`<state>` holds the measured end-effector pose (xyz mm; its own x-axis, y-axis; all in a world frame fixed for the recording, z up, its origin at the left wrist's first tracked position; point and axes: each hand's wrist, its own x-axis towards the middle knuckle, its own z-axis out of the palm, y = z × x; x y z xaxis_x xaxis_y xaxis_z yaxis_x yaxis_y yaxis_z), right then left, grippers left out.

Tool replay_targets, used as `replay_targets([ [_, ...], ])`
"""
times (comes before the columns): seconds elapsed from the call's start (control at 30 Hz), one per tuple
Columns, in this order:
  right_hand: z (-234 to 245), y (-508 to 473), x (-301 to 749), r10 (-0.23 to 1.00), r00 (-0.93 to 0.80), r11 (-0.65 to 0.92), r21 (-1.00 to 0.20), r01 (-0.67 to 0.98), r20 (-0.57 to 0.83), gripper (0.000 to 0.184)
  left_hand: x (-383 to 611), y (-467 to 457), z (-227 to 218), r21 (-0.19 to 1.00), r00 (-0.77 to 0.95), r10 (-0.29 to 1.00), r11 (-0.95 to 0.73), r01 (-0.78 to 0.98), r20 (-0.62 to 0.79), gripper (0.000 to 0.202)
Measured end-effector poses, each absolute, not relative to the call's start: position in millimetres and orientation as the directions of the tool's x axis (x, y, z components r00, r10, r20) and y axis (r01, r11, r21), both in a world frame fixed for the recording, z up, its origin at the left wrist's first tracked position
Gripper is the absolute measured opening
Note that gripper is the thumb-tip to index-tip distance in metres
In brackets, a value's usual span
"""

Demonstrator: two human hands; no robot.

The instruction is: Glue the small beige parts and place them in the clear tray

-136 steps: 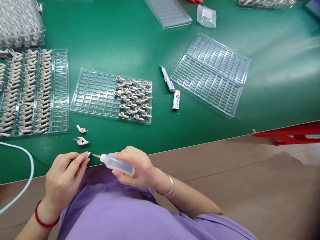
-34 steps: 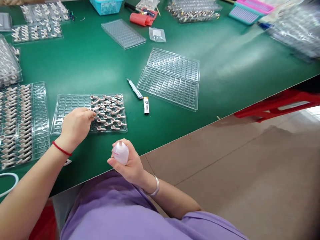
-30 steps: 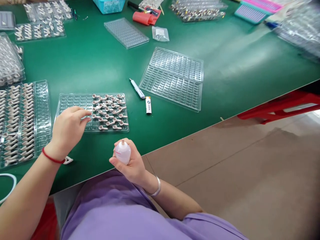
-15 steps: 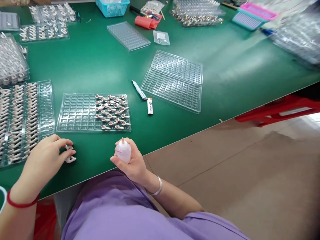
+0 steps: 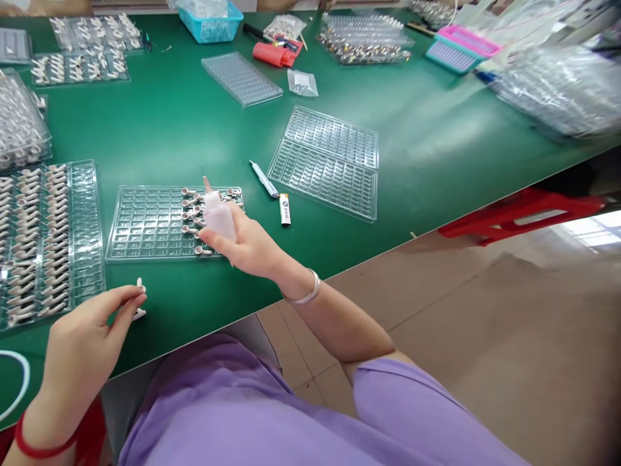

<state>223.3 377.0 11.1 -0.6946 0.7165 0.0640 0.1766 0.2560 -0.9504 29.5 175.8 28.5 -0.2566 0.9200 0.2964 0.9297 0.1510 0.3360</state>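
Near the table's front edge, my left hand (image 5: 94,330) pinches a small white earphone-shaped piece (image 5: 140,285) between thumb and fingertips. Another white piece (image 5: 139,314) shows just below those fingertips, partly hidden by them. My right hand (image 5: 250,239) is wrapped around a translucent squeeze bottle (image 5: 220,220), its narrow tip tilted up and away from me. The bottle is over a clear compartment tray (image 5: 145,223) and covers some of the small white pieces (image 5: 189,213) sitting in its right part. The tray's left cells hold nothing.
To the left lies a larger tray (image 5: 85,226) with rows of similar pieces. A pen-like tool (image 5: 264,179) and a lighter (image 5: 284,210) lie right of the middle tray, near clear trays (image 5: 330,162). A blue basket (image 5: 212,26) stands at the back. A red stool (image 5: 524,213) is beyond the table edge.
My right hand has carried the squeeze bottle forward and left, from the table edge to over the tray. The left hand keeps its pinch, with the white piece now upright. The view has shifted slightly.
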Motion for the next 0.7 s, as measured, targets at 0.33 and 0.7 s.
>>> replay_targets([
  [0.33, 8, 391, 203, 0.684, -0.729, 0.342, -0.900, 0.271, 0.040, 0.040, 56, 156, 19, 0.512, -0.427, 0.843, 0.221, 0.830, 0.327, 0.019],
  [0.7, 14, 369, 221, 0.733, -0.676, 0.218, -0.968, 0.123, 0.079, 0.036, 73, 149, 13, 0.877, -0.606, 0.795, 0.260, 0.403, 0.043, 0.030],
])
